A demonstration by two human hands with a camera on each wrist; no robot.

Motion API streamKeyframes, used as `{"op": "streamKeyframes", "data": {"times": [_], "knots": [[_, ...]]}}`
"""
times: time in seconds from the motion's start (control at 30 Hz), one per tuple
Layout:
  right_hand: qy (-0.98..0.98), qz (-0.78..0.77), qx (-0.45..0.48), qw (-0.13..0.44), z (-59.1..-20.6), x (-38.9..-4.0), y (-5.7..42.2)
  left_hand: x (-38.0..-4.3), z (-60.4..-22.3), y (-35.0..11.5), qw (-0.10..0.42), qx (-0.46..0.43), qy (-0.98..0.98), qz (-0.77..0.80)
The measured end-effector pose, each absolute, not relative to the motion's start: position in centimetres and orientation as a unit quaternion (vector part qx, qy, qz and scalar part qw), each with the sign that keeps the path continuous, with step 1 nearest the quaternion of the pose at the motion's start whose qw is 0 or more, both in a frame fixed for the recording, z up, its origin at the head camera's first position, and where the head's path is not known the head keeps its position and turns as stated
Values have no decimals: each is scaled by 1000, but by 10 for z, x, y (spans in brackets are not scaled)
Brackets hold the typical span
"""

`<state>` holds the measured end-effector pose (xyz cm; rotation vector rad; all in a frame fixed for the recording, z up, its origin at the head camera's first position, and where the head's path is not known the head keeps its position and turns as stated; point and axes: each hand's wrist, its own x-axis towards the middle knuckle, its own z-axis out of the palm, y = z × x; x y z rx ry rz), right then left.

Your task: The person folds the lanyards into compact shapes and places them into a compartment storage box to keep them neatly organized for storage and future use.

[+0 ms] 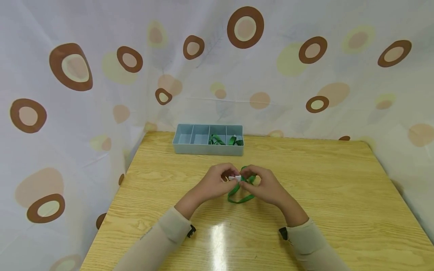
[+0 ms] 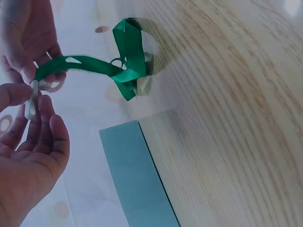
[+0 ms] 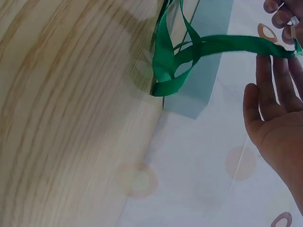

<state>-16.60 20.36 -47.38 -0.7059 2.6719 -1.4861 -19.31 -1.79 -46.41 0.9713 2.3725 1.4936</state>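
In the head view both hands meet over the middle of the table. My left hand [image 1: 211, 183] pinches a small white piece [image 1: 238, 178] between thumb and fingertips. From the other side, my right hand [image 1: 268, 187] pinches the end of a green ribbon [image 2: 135, 54] right at the white piece. The ribbon runs away from the fingertips and hangs in folded loops down to the tabletop. In the right wrist view, the fingers [image 3: 271, 94] of my right hand extend below the ribbon. The fingertips partly cover where ribbon and white piece meet.
A blue-grey box [image 1: 207, 149] with a row of compartments stands at the back of the wooden table [image 1: 322, 180]. More green ribbon [image 1: 217, 140] lies in its two right-hand compartments. A patterned cloth [image 1: 210, 75] hangs behind and along the sides.
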Motion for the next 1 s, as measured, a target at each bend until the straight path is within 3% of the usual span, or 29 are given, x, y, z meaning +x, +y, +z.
{"op": "streamKeyframes", "data": {"times": [0.5, 1.0], "knots": [[850, -485, -204, -28, -476, -164, 203, -191, -470, -16, 55, 315, 804, 500], [841, -494, -218, 22, -476, -164, 201, -188, -465, -17, 50, 312, 792, 522]]}}
